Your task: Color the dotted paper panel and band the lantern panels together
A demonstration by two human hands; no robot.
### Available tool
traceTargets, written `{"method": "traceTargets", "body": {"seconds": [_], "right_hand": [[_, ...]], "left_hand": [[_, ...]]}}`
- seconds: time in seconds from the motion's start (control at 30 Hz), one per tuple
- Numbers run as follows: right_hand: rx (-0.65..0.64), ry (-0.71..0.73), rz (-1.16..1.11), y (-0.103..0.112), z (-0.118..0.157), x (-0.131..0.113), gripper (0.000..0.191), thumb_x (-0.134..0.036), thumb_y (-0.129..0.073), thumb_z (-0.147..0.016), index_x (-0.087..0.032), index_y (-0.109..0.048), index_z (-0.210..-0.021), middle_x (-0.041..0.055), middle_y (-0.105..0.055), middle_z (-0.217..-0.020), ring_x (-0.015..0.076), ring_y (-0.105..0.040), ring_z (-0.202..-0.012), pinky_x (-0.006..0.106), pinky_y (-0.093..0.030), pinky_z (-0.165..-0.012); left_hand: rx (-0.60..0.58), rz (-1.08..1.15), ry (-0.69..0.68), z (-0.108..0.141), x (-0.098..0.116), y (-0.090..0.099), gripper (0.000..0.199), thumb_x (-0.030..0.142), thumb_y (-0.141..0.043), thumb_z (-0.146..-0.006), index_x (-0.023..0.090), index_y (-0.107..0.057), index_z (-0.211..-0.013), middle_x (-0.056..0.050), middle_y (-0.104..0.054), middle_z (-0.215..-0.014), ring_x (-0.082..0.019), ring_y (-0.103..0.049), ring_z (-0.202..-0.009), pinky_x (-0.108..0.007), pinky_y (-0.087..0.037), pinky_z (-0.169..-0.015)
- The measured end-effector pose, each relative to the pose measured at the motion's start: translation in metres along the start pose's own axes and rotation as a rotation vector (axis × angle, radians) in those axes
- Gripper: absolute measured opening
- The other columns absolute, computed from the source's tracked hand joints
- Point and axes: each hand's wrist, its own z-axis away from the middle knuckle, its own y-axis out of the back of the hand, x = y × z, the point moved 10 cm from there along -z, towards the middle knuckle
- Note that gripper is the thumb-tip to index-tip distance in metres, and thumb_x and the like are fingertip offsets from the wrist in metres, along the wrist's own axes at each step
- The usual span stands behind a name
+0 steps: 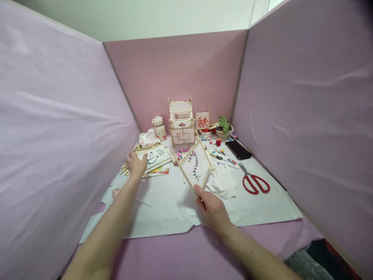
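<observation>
My right hand (214,208) pinches the lower corner of a stick-framed white panel (190,165), which is tilted up off the table. The panel has a curved row of coloured marks on it. My left hand (136,164) is at the left edge of a booklet with a panda drawing (154,156), over a pile of thin wooden sticks (124,169). Its thumb and fingers are apart; whether the fingertips press on anything is hidden. Under the booklet lies a colourful sheet (163,171).
A stick-built house model (182,134) stands at the back, beside a cream jug (159,129) and a potted plant (224,126). To the right lie red-handled scissors (255,184), a black phone (238,149), pens (224,157) and a crumpled white cloth (223,182). Fabric walls enclose three sides.
</observation>
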Motion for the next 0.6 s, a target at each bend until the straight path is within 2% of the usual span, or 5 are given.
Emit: {"method": "traceTargets", "body": {"seconds": [0.07,0.17,0.27,0.4,0.6], "right_hand": [[-0.016,0.004,0.008,-0.002,-0.002,-0.002,0.046,-0.010,-0.042,-0.090,-0.017,-0.044,-0.136,0.0071,-0.067,-0.085,0.0217,-0.062,-0.076,0.034,-0.051,-0.067],[-0.069,-0.004,0.027,-0.008,-0.007,-0.006,0.040,-0.012,-0.041,-0.091,-0.016,-0.049,-0.130,0.0086,-0.067,-0.086,0.0224,-0.063,-0.078,0.034,-0.051,-0.068],[-0.168,0.044,0.013,-0.016,-0.011,-0.018,0.035,-0.013,-0.042,-0.093,-0.018,-0.054,-0.125,0.0081,-0.067,-0.086,0.0210,-0.063,-0.079,0.032,-0.052,-0.070],[-0.208,0.088,-0.024,0.004,-0.014,-0.014,0.043,-0.016,-0.052,-0.089,-0.022,-0.049,-0.131,0.0109,-0.064,-0.114,0.0220,-0.061,-0.102,0.035,-0.052,-0.084],[-0.250,-0.156,0.319,0.048,-0.014,0.073,0.060,-0.027,-0.077,-0.067,-0.025,-0.058,-0.124,0.0169,-0.051,-0.133,0.0363,-0.049,-0.118,0.050,-0.045,-0.090]], "left_hand": [[-0.160,0.153,-0.041,0.046,0.017,-0.017,0.055,0.033,-0.062,-0.082,0.014,-0.046,-0.131,-0.019,-0.038,-0.145,-0.034,-0.032,-0.136,-0.047,-0.025,-0.112],[-0.727,0.559,0.047,0.152,0.040,-0.078,0.052,0.035,-0.072,-0.075,0.023,-0.056,-0.123,-0.011,-0.056,-0.131,-0.029,-0.048,-0.126,-0.041,-0.039,-0.105],[-0.797,0.734,0.300,0.212,0.030,-0.106,0.038,0.040,-0.069,-0.076,0.017,-0.062,-0.105,-0.011,-0.066,-0.108,-0.028,-0.062,-0.104,-0.038,-0.053,-0.084],[-0.575,0.848,0.444,0.198,0.008,-0.100,0.033,0.037,-0.067,-0.077,0.017,-0.057,-0.101,-0.007,-0.067,-0.099,-0.022,-0.068,-0.082,-0.034,-0.057,-0.070],[-0.529,0.797,0.511,0.158,-0.013,-0.076,0.023,0.023,-0.059,-0.081,0.018,-0.056,-0.104,-0.006,-0.066,-0.096,-0.014,-0.065,-0.059,-0.023,-0.053,-0.051]]}}
